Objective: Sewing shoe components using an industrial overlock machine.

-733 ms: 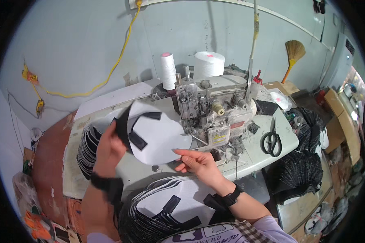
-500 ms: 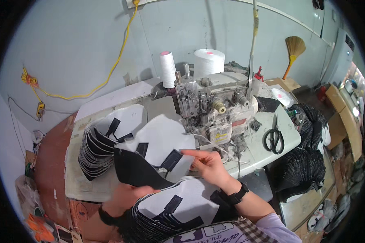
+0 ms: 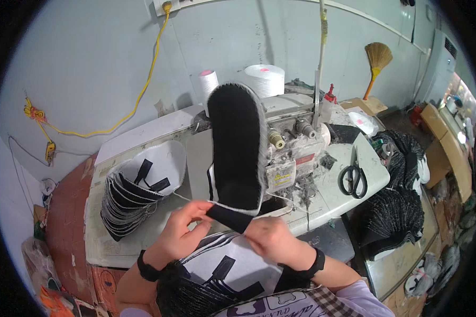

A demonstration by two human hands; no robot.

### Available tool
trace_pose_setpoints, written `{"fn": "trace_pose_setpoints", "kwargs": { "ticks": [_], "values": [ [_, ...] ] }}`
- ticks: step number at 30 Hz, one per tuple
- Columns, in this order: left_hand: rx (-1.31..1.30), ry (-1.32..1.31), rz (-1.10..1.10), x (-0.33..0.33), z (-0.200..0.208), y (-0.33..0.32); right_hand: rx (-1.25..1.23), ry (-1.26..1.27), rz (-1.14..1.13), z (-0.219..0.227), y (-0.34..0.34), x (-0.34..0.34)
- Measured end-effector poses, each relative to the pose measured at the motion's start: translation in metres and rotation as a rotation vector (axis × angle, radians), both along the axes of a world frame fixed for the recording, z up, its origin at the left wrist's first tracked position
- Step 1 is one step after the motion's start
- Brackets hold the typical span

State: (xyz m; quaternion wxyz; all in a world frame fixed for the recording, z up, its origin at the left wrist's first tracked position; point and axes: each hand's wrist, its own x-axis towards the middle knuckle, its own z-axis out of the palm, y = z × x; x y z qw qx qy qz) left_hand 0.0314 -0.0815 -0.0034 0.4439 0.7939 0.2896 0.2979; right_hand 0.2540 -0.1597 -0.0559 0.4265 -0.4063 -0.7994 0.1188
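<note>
Both left hand [image 3: 181, 235] and right hand [image 3: 281, 244] grip, fingers [image 3: 197, 206] bent, the lower end of a black sole-shaped piece [image 3: 238, 148] before the sewing machine [image 3: 297, 150]; its long axis stands nearly upright, rounded tip up. Earlier, its white side showed.

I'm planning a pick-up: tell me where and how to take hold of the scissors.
Best gripped by the black handle loops, probably coming from the front edge of the white tabletop: the scissors lie with their loops toward the person and blades pointing away.
</note>
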Motion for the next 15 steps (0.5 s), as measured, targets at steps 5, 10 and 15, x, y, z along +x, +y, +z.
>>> {"fn": "trace_pose_setpoints", "kwargs": {
  "ticks": [5,10,15],
  "values": [
    [-0.631,-0.317,0.021,0.014,0.027,-0.015,-0.129,0.162,-0.112,-0.004,0.006,-0.009],
    [-0.792,-0.579,0.145,0.015,0.006,0.006,0.058,0.143,-0.182,-0.021,0.023,0.004],
    [-0.164,-0.269,0.242,0.012,-0.006,0.039,0.178,0.056,-0.175,-0.025,0.026,0.004]
  ]
}}
